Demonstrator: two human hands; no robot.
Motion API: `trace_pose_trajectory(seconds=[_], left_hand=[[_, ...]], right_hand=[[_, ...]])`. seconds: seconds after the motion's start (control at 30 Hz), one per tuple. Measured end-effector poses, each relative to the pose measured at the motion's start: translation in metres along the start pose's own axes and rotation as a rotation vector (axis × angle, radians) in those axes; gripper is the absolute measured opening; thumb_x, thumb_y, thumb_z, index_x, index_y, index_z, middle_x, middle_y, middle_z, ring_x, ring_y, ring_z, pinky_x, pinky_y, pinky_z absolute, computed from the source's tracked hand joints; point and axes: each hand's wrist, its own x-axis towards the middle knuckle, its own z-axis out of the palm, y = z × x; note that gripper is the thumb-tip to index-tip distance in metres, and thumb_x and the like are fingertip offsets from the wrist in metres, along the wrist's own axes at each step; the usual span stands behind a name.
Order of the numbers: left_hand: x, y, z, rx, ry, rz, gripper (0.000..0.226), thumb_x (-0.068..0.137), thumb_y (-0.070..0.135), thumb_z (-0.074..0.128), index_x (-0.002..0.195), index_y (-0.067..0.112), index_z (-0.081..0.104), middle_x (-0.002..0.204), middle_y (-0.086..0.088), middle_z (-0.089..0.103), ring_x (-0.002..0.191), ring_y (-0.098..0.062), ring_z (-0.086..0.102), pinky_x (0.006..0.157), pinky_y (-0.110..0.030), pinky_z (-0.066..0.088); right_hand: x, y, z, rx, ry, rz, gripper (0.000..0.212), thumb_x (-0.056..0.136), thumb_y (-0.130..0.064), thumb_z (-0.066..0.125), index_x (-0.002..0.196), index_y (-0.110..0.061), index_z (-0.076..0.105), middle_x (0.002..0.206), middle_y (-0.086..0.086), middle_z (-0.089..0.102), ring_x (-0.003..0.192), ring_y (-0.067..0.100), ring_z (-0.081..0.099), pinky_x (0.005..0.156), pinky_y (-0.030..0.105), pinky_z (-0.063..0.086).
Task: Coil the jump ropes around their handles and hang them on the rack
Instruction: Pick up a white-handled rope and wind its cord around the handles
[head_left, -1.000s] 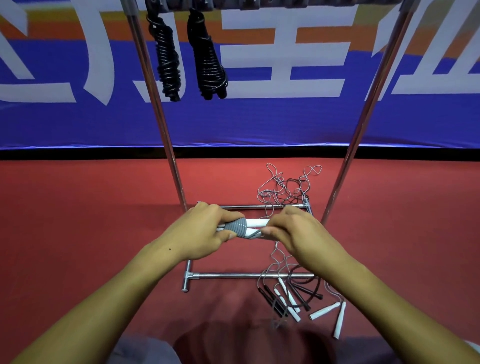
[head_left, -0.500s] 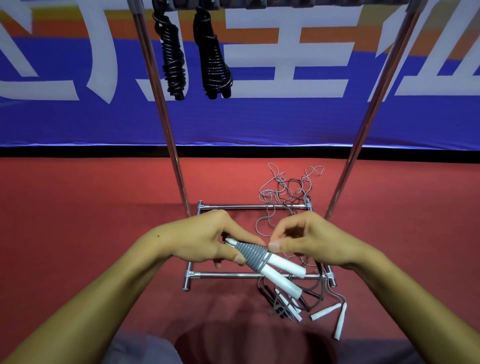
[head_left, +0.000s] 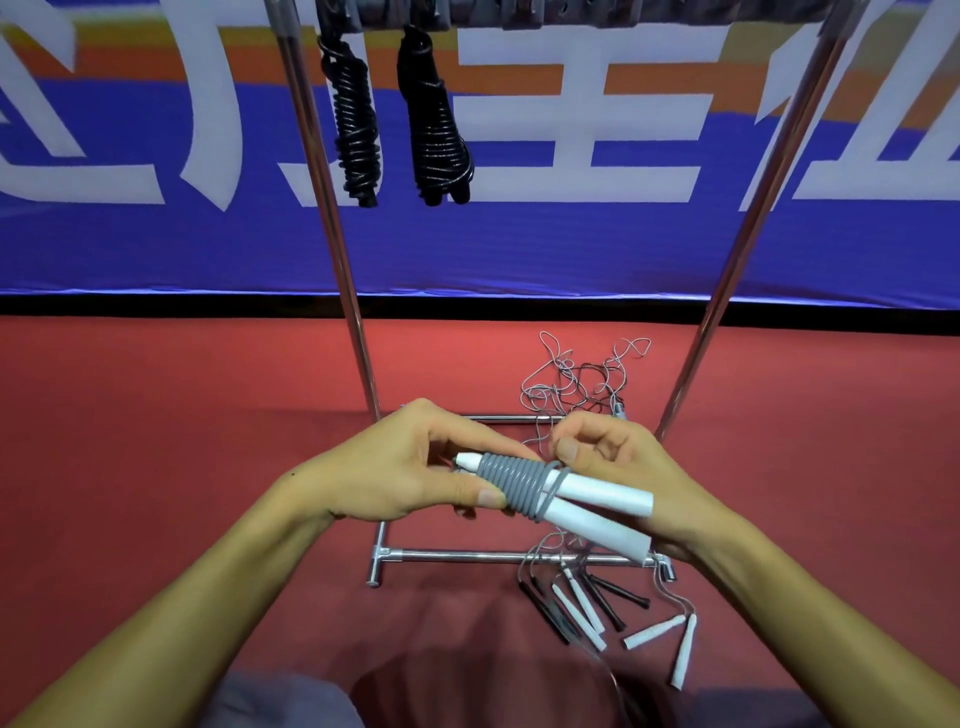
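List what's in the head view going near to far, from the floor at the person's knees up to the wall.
Loose handles on the floor → near base bar of the rack → tangled ropes → blue banner. The hands and the grey-wound rope are held in the air, so I left them out.

Two bare forearms, no sleeves, watch or rings in view. Left hand (head_left: 410, 467) and right hand (head_left: 623, 467) ungloved, short trimmed nails. Small dark mole near the left wrist. Grey fabric, apparently clothing over the knees, along the bottom edge.
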Motion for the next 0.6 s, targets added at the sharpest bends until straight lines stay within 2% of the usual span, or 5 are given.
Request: trace_pose_trajectory(seconds=[0.17,0.27,0.37,0.47,0.6], left_hand=[[0.000,0.000,0.002,-0.126,0.087,0.050,0.040,0.090,-0.002,0.075,0.128,0.009,0.073,0.105,-0.018,0.079,0.092,-0.022,0.075,0.077,-0.041,0.065],[0.000,0.002,-0.002,-0.192,0.139,0.060,0.042,0.089,0.000,0.072,0.130,0.008,0.070,0.104,-0.012,0.080,0.092,-0.022,0.077,0.074,-0.039,0.066],[-0.001,0.002,-0.004,-0.182,0.159,0.057,0.043,0.089,-0.001,0.072,0.131,0.008,0.069,0.103,-0.011,0.081,0.091,-0.022,0.078,0.074,-0.038,0.065],[0.001,-0.002,0.001,-0.166,0.180,0.065,0.042,0.091,-0.006,0.072,0.131,0.008,0.070,0.106,-0.011,0.080,0.095,-0.024,0.077,0.074,-0.037,0.064],[0.007,-0.006,0.007,-0.205,0.294,0.093,0.040,0.091,0.000,0.073,0.129,0.011,0.072,0.107,-0.010,0.080,0.097,-0.025,0.076,0.073,-0.038,0.064]], right_hand=[[-0.002,-0.001,0.012,0.096,0.121,-0.157,0.018,0.094,0.002,0.062,0.081,-0.009,0.057,0.070,-0.001,0.060,0.051,0.008,0.048,0.049,0.019,0.037],[-0.001,-0.003,0.011,-0.015,0.105,-0.216,0.019,0.085,0.007,0.058,0.092,-0.006,0.070,0.064,0.013,0.059,0.049,0.019,0.044,0.050,0.027,0.032],[-0.003,-0.005,0.009,-0.160,0.124,-0.255,0.032,0.085,0.018,0.062,0.108,0.000,0.075,0.074,0.004,0.070,0.062,0.020,0.062,0.059,0.026,0.049],[-0.005,-0.005,0.011,-0.274,0.223,-0.310,0.041,0.087,0.027,0.060,0.102,-0.008,0.077,0.093,0.000,0.079,0.085,0.012,0.074,0.074,0.022,0.055],[0.000,0.003,0.022,-0.170,0.353,-0.203,0.027,0.099,0.008,0.058,0.080,-0.004,0.073,0.069,0.006,0.069,0.059,0.016,0.059,0.059,0.028,0.048]])
